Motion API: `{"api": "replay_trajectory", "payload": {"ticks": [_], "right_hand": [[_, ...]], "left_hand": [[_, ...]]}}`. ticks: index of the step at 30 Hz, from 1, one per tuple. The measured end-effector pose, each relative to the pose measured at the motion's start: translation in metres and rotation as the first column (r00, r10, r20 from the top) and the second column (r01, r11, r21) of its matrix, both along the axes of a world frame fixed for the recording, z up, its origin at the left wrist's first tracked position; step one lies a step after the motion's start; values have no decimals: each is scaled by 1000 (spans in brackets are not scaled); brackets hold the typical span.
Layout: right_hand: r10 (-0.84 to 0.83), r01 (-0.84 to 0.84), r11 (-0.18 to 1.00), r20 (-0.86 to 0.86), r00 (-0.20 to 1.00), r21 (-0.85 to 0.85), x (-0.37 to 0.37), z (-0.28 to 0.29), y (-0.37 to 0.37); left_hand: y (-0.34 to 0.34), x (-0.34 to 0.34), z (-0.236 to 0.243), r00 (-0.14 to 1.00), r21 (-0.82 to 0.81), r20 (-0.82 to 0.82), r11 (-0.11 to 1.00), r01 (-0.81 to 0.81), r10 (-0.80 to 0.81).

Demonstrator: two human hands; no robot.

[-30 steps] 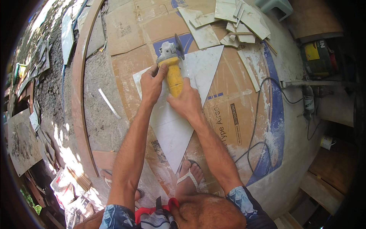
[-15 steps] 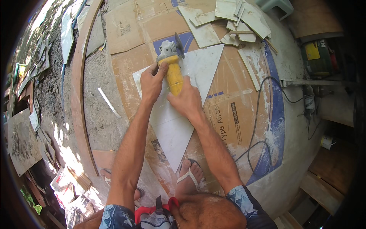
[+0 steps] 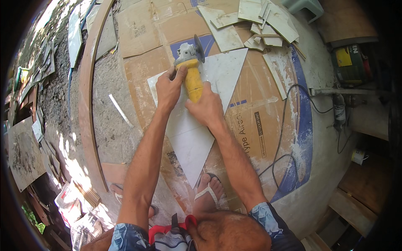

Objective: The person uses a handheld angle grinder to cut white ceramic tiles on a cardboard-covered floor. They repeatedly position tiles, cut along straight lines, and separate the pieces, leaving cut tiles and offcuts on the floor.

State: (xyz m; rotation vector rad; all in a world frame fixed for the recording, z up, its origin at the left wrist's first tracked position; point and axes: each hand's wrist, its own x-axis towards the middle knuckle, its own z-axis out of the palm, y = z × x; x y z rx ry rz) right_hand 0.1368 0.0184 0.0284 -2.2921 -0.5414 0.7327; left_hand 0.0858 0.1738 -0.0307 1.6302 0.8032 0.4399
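A yellow angle grinder [image 3: 193,79] with a grey metal head and a dark cutting disc [image 3: 199,48] is held over a white triangular tile [image 3: 190,138]. My left hand [image 3: 169,88] grips it just below the head, thumb against the yellow body. Around the rear of the body is my right hand [image 3: 207,106], with its fingers partly hidden behind the tool. The disc stands on edge near the tile's far side; whether it touches the tile I cannot tell. A faint line crosses the tile below my hands, and its narrow point lies by my foot [image 3: 208,193].
Flattened cardboard [image 3: 251,129] lies under the tile. Broken tile pieces [image 3: 268,25] are piled at the far right. A dark cord [image 3: 279,144] loops along the right. On the left are a long wooden plank [image 3: 88,92] and a thin white strip [image 3: 120,110].
Hardly anything differs. The view has shifted slightly; both hands keep hold of the angle grinder over the same part of the tile.
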Motion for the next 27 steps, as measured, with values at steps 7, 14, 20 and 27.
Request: {"api": "replay_trajectory", "payload": {"ticks": [7, 14, 20, 27], "right_hand": [[-10, 10, 1000, -41, 999, -10, 1, 5, -1], [5, -5, 1000, -18, 1000, -14, 1, 1, -1], [-1, 0, 1000, -28, 1000, -5, 0, 3, -3], [-8, 8, 1000, -54, 998, -4, 1, 4, -3]], "left_hand": [[0, 0, 3, 999, 3, -37, 1000, 13, -13], [-1, -1, 3, 999, 36, -34, 999, 5, -3], [0, -3, 6, 997, 33, -72, 999, 29, -27], [-2, -2, 5, 999, 44, -49, 999, 12, -9]]}}
